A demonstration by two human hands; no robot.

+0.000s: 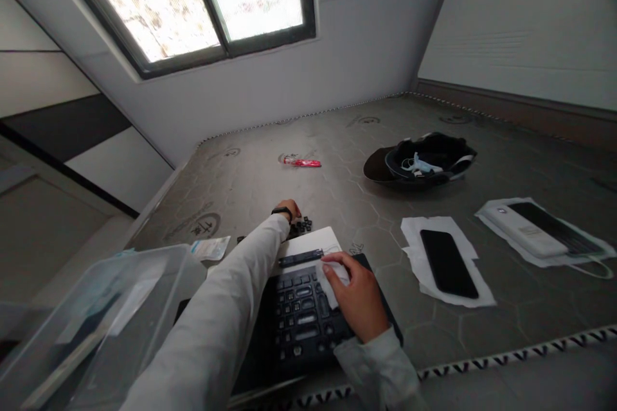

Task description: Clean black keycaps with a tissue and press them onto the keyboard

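Note:
My right hand [359, 298] presses a folded white tissue [328, 288] between thumb and fingers, over the right part of a black keyboard panel [299, 327]. Several of the panel's slots and keys show, while my left forearm covers its left part. Stretched out beyond the panel, my left hand [289, 207], with a dark wristband, is curled beside a small heap of black keycaps [303, 226]. Its fingertips are mostly hidden, so what they pinch, if anything, is unclear. A dark narrow strip [299, 259] lies on white paper [313, 241] just above the panel.
A clear plastic box [178, 276] stands at left, near a small white packet [211, 248]. A red screwdriver [303, 162] lies farther back. On the right are an upturned black cap [419, 164], a phone [448, 263] on tissue, and a white power bank [535, 228].

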